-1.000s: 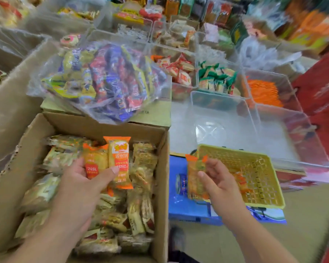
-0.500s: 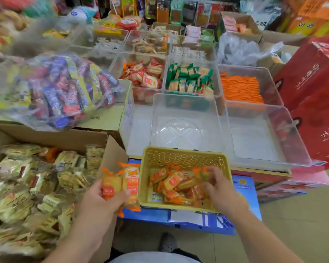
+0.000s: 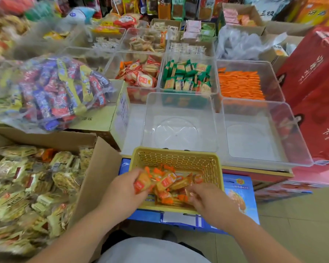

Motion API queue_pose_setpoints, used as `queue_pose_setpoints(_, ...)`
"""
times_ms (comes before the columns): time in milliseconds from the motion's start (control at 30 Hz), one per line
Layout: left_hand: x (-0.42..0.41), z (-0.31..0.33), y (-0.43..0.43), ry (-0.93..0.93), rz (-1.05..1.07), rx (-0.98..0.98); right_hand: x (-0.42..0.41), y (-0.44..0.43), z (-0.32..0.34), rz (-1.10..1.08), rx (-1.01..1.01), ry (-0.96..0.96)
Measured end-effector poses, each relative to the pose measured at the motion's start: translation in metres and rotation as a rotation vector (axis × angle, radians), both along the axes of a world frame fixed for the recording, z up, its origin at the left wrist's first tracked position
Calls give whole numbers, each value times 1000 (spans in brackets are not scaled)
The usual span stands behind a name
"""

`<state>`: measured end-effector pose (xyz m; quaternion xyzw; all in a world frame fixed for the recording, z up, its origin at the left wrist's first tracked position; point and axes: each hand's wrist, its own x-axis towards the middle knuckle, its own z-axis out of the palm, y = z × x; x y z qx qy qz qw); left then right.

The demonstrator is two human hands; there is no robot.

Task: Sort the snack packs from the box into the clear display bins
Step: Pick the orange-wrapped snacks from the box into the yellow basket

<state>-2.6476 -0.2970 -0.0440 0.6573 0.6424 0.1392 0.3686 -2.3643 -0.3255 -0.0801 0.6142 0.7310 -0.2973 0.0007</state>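
View from above of a person's two bare hands at a shop display. The left hand (image 3: 122,190) has its thumb and fingers curled round orange snack packs (image 3: 143,184), holding them just inside the near left corner of a yellow mesh basket (image 3: 177,155). More packs of the same kind lie heaped in the basket. The right hand (image 3: 207,203) reaches into the basket's near right side with fingers bent down among the packs; blur makes it hard to tell whether it has hold of one.

The basket sits on a blue carton (image 3: 241,198). To its left stands an open cardboard box (image 3: 95,175) full of pale yellow-green snack packs (image 3: 36,186). Just behind the basket are two clear display bins, one directly behind (image 3: 180,103) and one to the right (image 3: 258,111), both holding nothing. Further bins behind them hold red-and-white cracker packs (image 3: 141,74), green packs (image 3: 188,76) and flat orange packs (image 3: 239,84). A clear bag of mixed wrapped sweets (image 3: 49,92) lies on a closed carton to the left.
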Motion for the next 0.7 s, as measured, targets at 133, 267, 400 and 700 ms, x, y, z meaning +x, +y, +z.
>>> queue_pose_setpoints(133,28,-27,29,314,-475,-61,7,-14,-4,80,-6,-83)
queue_pose_setpoints(267,36,-48,43,515,-665,-209,2,-16,-6,62,40,-70)
queue_pose_setpoints(400,38,-46,39,604,-691,-121,-1,-20,-11,36,30,-19)
queue_pose_setpoints(700,-58,12,-29,405,-383,362,-72,3,-1,80,127,221)
